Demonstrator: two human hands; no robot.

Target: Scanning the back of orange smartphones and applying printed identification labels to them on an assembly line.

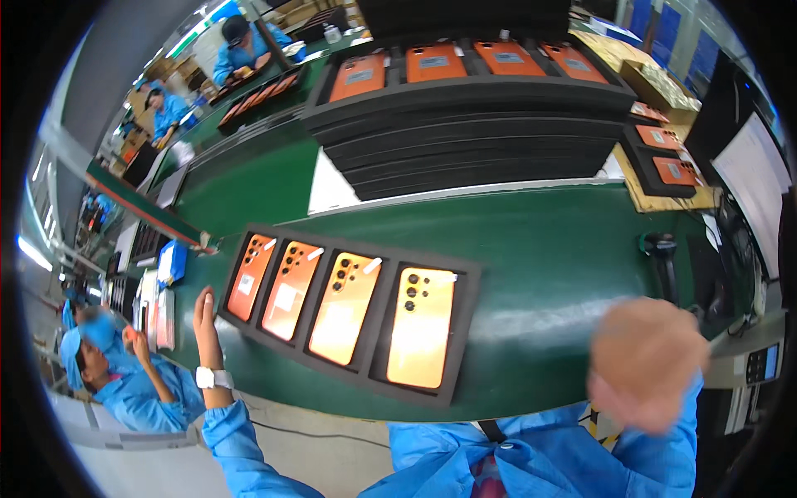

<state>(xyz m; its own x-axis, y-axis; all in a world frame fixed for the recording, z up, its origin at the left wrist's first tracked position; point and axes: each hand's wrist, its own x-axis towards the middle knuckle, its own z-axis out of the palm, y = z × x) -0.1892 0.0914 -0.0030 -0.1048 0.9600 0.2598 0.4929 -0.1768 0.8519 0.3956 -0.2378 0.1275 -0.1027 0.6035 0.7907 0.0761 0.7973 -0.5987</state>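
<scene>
A black foam tray (349, 378) lies at a slant on the green workbench. Several orange smartphones rest in its slots, backs up; the rightmost smartphone (421, 332) shines in the light. White tabs stick out at their top corners, and the two leftmost carry pale labels. Beside the tray's left end is my left hand (207, 332), seen edge-on with its fingers stretched out and nothing visible in it. I cannot tell whether it touches the foam. My right hand (647, 365) hovers over the bench's right front, smeared by motion, its fingers unreadable.
Behind the tray, a tall stack of black foam trays (473, 133) holds more orange smartphones on top. A handheld scanner (662, 257) stands at the right, near a monitor (747, 158). A red-edged bar (149, 207) crosses the left. Co-workers in blue, one (124, 382) at the left, sit nearby.
</scene>
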